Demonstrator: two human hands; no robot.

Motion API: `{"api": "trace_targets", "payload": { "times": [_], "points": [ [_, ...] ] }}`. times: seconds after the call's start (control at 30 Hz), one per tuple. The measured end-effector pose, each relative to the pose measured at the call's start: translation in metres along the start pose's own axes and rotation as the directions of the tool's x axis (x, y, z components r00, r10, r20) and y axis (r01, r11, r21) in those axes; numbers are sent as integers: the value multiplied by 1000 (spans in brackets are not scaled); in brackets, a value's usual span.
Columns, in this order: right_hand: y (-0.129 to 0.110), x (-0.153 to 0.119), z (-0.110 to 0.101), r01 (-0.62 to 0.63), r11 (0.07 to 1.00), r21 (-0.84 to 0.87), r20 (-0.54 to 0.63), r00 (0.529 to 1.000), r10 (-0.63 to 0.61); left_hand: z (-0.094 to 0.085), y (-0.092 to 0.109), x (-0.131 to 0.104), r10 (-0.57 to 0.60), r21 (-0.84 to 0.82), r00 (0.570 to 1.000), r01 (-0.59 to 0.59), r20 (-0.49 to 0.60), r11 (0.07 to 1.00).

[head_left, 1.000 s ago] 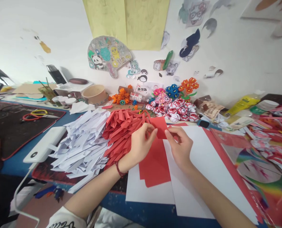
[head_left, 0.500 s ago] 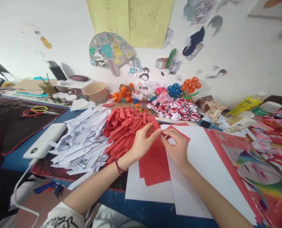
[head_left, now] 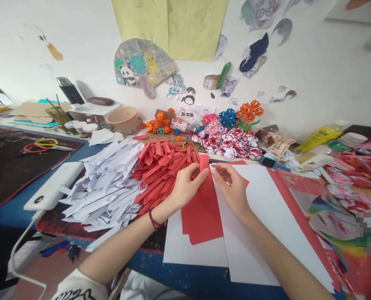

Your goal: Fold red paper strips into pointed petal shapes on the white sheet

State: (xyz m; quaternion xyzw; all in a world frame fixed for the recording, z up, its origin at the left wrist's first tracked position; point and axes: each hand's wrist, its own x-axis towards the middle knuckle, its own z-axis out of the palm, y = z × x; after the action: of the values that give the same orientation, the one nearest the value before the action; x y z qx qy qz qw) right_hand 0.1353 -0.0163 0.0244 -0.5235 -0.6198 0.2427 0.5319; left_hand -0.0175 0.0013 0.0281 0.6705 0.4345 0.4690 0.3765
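Observation:
My left hand (head_left: 188, 183), with a dark red cord on its wrist, pinches a folded red paper strip (head_left: 204, 161) between thumb and fingers. Just to its right is my right hand (head_left: 234, 189), its fingers loosely curled and a little apart, with no paper visible in them. Below both hands lies a red paper sheet (head_left: 202, 221) with a notched lower edge, on top of white paper sheets (head_left: 254, 254). Left of my left hand is a heap of folded red strips (head_left: 156, 166), and beside that a heap of folded white strips (head_left: 106, 187).
A white power bank (head_left: 54, 187) with a cable lies left. Scissors (head_left: 44, 144) rest on a dark mat near another person's arm at the left edge. Along the wall stand a round tub (head_left: 122, 119), red-and-white paper flowers (head_left: 231, 141) and a yellow bottle (head_left: 321, 136).
My right hand has come away from the red strip and moved slightly right. The strip now stands up as a loop in my left hand. The view has shifted slightly.

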Motion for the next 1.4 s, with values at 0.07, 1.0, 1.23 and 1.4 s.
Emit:
{"api": "trace_targets", "payload": {
  "times": [0.07,1.0,1.23,1.4],
  "points": [
    [2,2,-2,-56,997,45,34,998,55,1,0,-2,5,46,999,-7,49,999],
    [5,4,-3,-203,954,221,81,979,190,-1,7,-4,60,48,997,-58,-40,997],
    [2,3,-4,-226,942,249,95,973,208,-1,9,-5,74,50,996,-71,-53,996],
    [0,2,-5,-218,946,239,104,975,198,-1,9,-5,72,52,996,-69,-58,996]
  ]
}}
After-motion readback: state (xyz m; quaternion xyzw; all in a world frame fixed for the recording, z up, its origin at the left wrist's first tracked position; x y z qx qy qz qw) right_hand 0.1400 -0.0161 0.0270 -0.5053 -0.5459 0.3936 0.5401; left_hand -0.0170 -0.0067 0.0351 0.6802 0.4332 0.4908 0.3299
